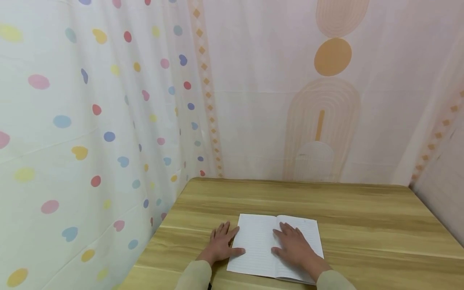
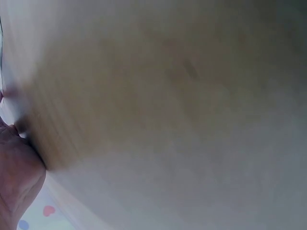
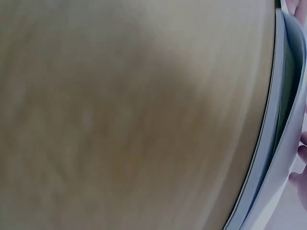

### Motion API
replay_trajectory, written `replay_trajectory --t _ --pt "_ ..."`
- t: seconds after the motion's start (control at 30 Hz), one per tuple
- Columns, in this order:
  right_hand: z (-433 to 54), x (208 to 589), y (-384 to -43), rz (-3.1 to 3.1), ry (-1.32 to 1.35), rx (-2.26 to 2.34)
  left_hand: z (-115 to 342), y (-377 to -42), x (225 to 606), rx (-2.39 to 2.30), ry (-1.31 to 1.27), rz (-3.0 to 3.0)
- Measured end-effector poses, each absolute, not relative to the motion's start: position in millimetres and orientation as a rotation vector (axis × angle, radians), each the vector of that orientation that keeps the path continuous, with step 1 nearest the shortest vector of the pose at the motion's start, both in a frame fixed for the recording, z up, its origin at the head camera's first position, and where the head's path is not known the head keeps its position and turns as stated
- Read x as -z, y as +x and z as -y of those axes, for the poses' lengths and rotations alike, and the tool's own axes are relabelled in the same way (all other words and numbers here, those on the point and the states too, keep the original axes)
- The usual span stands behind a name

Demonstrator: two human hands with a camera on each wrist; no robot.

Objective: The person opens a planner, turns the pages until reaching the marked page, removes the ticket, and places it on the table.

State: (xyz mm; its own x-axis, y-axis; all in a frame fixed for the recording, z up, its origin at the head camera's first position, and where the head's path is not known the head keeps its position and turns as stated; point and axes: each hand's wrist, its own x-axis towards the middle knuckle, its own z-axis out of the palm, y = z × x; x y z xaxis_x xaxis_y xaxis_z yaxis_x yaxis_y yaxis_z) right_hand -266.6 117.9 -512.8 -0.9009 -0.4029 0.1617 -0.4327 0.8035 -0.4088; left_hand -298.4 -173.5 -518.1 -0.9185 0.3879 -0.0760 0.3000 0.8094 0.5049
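Note:
An open notebook [image 1: 255, 241] with white, lined pages lies flat near the front of the wooden table. At its left edge rests my left hand [image 1: 220, 243], palm down, fingers spread on the tabletop and thumb over the left page. My right hand [image 1: 294, 246] lies on the right page with straight fingers pointing toward the centre fold. In the left wrist view only part of the left hand [image 2: 19, 177] shows at the left side. The right wrist view catches the edge of the notebook [image 3: 288, 153], its layers of pages slightly parted.
The wood-grain table [image 1: 362, 225] reaches back to a pale curtain [image 1: 250, 100] with arch and circle prints. Along the left side hangs a white curtain [image 1: 54, 161] with coloured dots. A pale surface [image 1: 446, 193] borders the table on the right.

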Motion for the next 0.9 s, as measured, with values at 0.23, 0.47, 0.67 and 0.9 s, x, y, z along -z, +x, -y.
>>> replay_trajectory --t 0.23,0.47,0.67,0.9 --pt "-143 514 -275 2.923 0.467 -0.713 173 -300 519 -0.742 0.535 -2.819" --pt "-179 517 -284 2.996 0.256 -0.657 174 -303 525 -0.725 0.521 -2.800" --pt "-207 515 -290 3.019 0.174 -0.691 174 -302 524 -0.727 0.511 -2.807" --pt "-218 513 -291 3.034 0.159 -0.735 173 -298 518 -0.731 0.531 -2.800"
